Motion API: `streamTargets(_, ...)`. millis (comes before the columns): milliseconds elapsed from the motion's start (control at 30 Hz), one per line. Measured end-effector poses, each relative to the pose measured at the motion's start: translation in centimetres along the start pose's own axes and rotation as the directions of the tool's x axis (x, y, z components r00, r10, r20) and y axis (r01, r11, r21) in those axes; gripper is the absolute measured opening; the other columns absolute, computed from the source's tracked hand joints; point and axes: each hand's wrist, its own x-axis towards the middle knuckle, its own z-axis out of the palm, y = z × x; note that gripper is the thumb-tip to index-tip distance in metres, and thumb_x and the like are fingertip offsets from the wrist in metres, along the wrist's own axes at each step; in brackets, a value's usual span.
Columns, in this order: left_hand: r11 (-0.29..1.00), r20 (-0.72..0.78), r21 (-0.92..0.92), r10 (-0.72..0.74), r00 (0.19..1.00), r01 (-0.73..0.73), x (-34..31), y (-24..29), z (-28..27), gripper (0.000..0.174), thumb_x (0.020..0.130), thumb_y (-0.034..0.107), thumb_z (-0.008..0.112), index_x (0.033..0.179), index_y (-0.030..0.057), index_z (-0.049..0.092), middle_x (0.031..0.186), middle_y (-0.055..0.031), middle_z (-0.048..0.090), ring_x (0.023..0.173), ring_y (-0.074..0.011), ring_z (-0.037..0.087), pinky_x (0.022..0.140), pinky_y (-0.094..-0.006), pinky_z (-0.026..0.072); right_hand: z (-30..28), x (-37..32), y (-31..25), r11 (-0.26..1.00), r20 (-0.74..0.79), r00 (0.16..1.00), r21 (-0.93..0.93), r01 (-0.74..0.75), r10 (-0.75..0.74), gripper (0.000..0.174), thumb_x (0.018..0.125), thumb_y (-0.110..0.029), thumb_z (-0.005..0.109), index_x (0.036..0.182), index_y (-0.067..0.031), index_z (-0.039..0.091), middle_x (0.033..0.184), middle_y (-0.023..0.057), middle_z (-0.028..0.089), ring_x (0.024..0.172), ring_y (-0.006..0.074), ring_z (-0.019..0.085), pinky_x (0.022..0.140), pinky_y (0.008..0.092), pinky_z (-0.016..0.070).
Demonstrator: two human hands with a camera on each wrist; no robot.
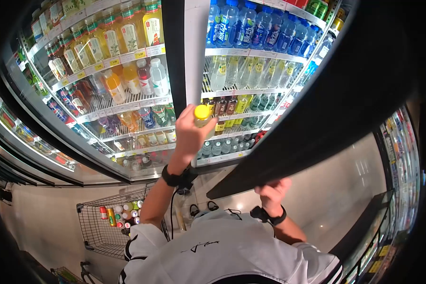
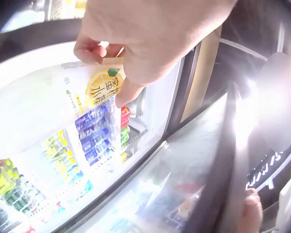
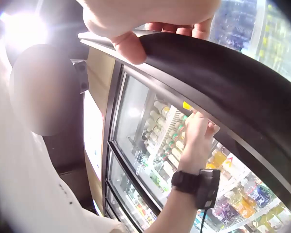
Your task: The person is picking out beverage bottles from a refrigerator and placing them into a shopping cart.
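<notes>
My left hand (image 1: 190,135) grips a bottle with a yellow cap (image 1: 202,112) in front of the open cooler. In the left wrist view, the clear bottle's label (image 2: 103,87) shows a lemon slice, and my thumb and fingers curl round it. My right hand (image 1: 273,196) holds the edge of the dark-framed cooler door (image 1: 312,123), which is swung open. From the right wrist view, my thumb (image 3: 129,47) lies on the near side of the door frame, with fingertips showing over the far side.
Lit shelves hold rows of blue-capped bottles (image 1: 246,26) and clear bottles (image 1: 244,71). Left of the pillar, a glass door covers juice and tea bottles (image 1: 128,35). A wire shopping cart (image 1: 97,232) with several drinks stands at my left. Another shelf (image 1: 402,161) lines the right side.
</notes>
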Motion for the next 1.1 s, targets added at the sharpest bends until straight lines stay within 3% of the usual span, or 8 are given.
streamTargets(67,0.991,0.008,-0.121,0.06,0.998,-0.058,1.8,-1.1,4.0,0.027,0.073,0.009,0.082,0.087,-0.0015,0.063,0.078,-0.0098,0.058,0.064,-0.0194,0.052,0.059,-0.0318,0.0422,-1.1,-1.9,-1.8,0.982,-0.132,0.991,0.184,0.044,-0.02,0.042,0.051,0.012,0.056,0.092,0.0064,0.061,0.068,0.0091,0.062,0.05,0.0172,0.054,0.047,0.0274,0.042)
streamTargets(100,0.994,0.011,-0.07,0.079,0.997,-0.078,2.6,-1.6,5.6,0.028,0.072,0.011,0.083,0.088,-0.0014,0.063,0.082,-0.0113,0.06,0.069,-0.0239,0.055,0.063,-0.0341,0.0435,-3.0,-3.2,-2.1,0.988,-0.126,0.992,0.155,0.028,-0.008,0.075,0.046,0.009,0.056,0.12,-0.002,0.054,0.085,0.0117,0.063,0.074,0.0257,0.061,0.071,0.0344,0.0494)
streamTargets(300,0.983,-0.073,0.071,0.177,0.982,-0.172,6.1,-6.6,13.3,0.034,0.07,0.009,0.08,0.099,0.0015,0.064,0.099,-0.013,0.065,0.089,-0.0359,0.054,0.081,-0.0431,0.0432,-11.2,-8.4,-3.8,0.963,-0.223,0.943,-0.169,0.21,-0.245,0.009,0.045,0.0,0.056,0.053,0.0038,0.055,0.076,0.016,0.062,0.073,0.0266,0.057,0.076,0.0358,0.0448)
streamTargets(400,0.975,-0.108,0.152,0.18,0.978,-0.162,7.6,-8.7,14.9,0.034,0.071,0.002,0.076,0.102,0.0033,0.064,0.102,-0.0124,0.064,0.089,-0.0358,0.051,0.081,-0.0426,0.0427,-15.1,-10.1,-3.4,0.953,-0.394,0.869,-0.165,0.255,-0.3,0.03,0.044,-0.004,0.064,0.072,0.0055,0.063,0.085,0.0161,0.063,0.085,0.0289,0.057,0.083,0.0409,0.0455)
streamTargets(433,0.972,-0.101,0.18,0.171,0.98,-0.151,7.9,-9.2,15.3,0.032,0.071,0.0,0.074,0.101,0.0034,0.063,0.103,-0.0121,0.064,0.089,-0.0361,0.05,0.081,-0.0423,0.0421,-15.9,-8.9,-4.2,0.879,-0.116,0.879,-0.194,0.436,-0.462,0.029,0.044,-0.009,0.065,0.071,0.0012,0.06,0.075,0.0113,0.055,0.078,0.024,0.05,0.069,0.038,0.0415)
streamTargets(567,0.952,-0.104,0.268,0.182,0.978,-0.149,8.6,-11.3,16.1,0.03,0.072,0.003,0.075,0.1,0.0037,0.062,0.099,-0.0135,0.063,0.091,-0.0384,0.051,0.082,-0.0438,0.0411,-16.0,-8.4,-6.9,0.967,-0.355,0.93,0.191,0.168,-0.091,0.024,0.045,-0.012,0.055,0.064,-0.0059,0.043,0.064,0.0039,0.035,0.056,0.0194,0.036,0.052,0.0324,0.028)
streamTargets(767,0.955,-0.204,0.295,0.064,0.977,-0.001,10.1,-14.2,17.1,0.03,0.075,0.008,0.077,0.099,0.0006,0.061,0.099,-0.0158,0.061,0.093,-0.0397,0.056,0.083,-0.0449,0.0422,-20.3,-8.9,-8.0,0.967,-0.282,0.932,0.049,0.25,-0.227,0.033,0.083,-0.03,0.053,0.064,-0.0093,0.036,0.061,0.0008,0.031,0.052,0.0141,0.033,0.048,0.0299,0.0254)
streamTargets(1100,0.838,-0.249,0.461,-0.193,0.949,0.292,16.2,-23.4,20.0,0.05,0.074,0.028,0.079,0.104,-0.0055,0.058,0.095,-0.0236,0.067,0.093,-0.0407,0.061,0.089,-0.0451,0.0394,-27.0,-11.0,-9.0,0.966,-0.285,0.933,-0.202,0.165,-0.219,0.035,0.092,-0.035,0.05,0.07,-0.013,0.035,0.07,-0.0017,0.031,0.064,0.0118,0.034,0.056,0.0287,0.0278)
